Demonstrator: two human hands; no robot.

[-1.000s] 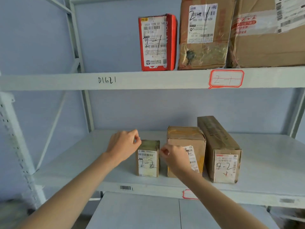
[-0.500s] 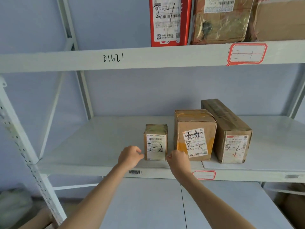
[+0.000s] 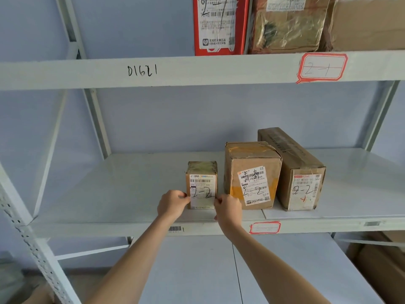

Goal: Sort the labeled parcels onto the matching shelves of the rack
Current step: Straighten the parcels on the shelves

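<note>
Both hands pulled back to shelf's front edge; small parcel (image 3: 202,185) marked 2-2 stands left of two other 2-2 boxes. Left hand (image 3: 172,205) & right hand (image 3: 228,208), fingers curled, pinch its lower corners. Placement near done; further parcels unseen.

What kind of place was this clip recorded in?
Probably a parcel storeroom or courier pickup point: a metal rack with bin tags such as the 2-1 tag, and taped cartons with shipping labels hand-marked 2-2, like the small parcel.

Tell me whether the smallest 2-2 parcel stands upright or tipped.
Upright: the small parcel sits flat on the shelf, label facing front and reading level.
</note>
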